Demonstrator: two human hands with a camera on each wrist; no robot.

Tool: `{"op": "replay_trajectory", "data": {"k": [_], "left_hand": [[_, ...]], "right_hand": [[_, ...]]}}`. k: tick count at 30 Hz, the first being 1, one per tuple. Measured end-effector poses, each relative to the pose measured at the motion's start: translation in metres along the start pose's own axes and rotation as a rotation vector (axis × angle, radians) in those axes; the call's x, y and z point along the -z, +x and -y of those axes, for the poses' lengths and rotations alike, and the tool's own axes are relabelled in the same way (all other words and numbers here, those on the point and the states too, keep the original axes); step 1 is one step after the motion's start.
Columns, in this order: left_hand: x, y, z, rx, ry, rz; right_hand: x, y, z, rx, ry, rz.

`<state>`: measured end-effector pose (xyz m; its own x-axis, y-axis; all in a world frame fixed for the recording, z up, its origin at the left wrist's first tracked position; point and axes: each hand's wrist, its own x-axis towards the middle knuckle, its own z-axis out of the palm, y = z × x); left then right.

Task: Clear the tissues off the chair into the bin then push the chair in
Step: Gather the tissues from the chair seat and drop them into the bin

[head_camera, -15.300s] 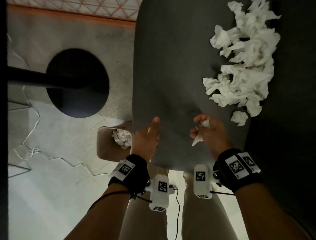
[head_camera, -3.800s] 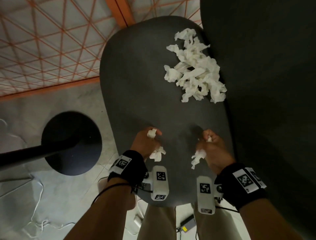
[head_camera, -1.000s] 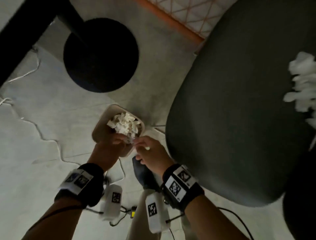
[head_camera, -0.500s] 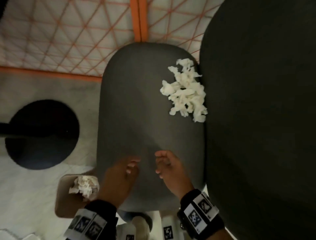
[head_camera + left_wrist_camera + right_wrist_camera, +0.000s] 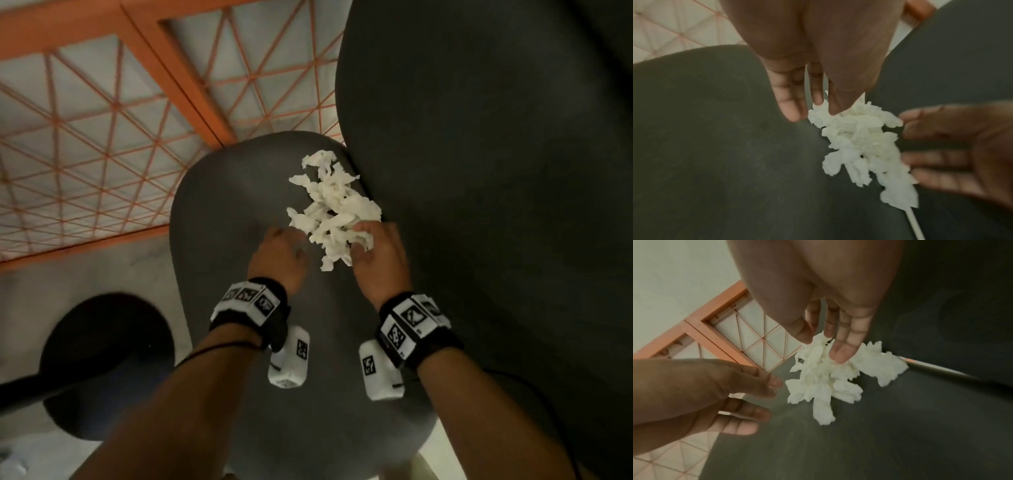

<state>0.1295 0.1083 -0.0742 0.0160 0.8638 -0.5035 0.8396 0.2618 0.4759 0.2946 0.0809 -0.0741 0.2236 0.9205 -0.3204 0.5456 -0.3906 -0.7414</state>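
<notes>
Lying heaped on the dark matte chair seat (image 5: 239,212), beside the backrest (image 5: 479,171): crumpled white tissues (image 5: 334,209). Flanking them, left hand (image 5: 279,255) and right hand (image 5: 378,255), fingers (image 5: 846,344) straight, spread, touching soft paper.

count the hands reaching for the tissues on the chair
2. The left hand is at the left edge of the tissues; the right hand is at their near right edge. Neither has closed on them.
</notes>
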Motion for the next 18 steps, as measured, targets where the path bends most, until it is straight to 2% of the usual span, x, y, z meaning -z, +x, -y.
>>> {"op": "replay_trajectory", "data": {"k": [4, 7, 10, 13, 18], "left_hand": [[0.001, 0.040, 0.010, -0.049, 0.093, 0.035], [-0.003, 0.059, 0.017, -0.113, 0.170, 0.078], [-0.004, 0.071, 0.023, -0.170, 0.217, 0.037], [-0.003, 0.075, 0.029, -0.249, 0.270, 0.013], [0.012, 0.074, 0.040, -0.218, 0.099, -0.074]], "right_hand": [[-0.006, 0.036, 0.012, 0.028, -0.126, -0.052], [-0.013, 0.060, 0.015, -0.004, -0.240, -0.023], [-0.018, 0.076, 0.013, -0.021, -0.344, -0.013], [-0.015, 0.081, 0.009, -0.041, -0.328, -0.027], [0.000, 0.064, 0.007, -0.041, -0.220, -0.090]]}}
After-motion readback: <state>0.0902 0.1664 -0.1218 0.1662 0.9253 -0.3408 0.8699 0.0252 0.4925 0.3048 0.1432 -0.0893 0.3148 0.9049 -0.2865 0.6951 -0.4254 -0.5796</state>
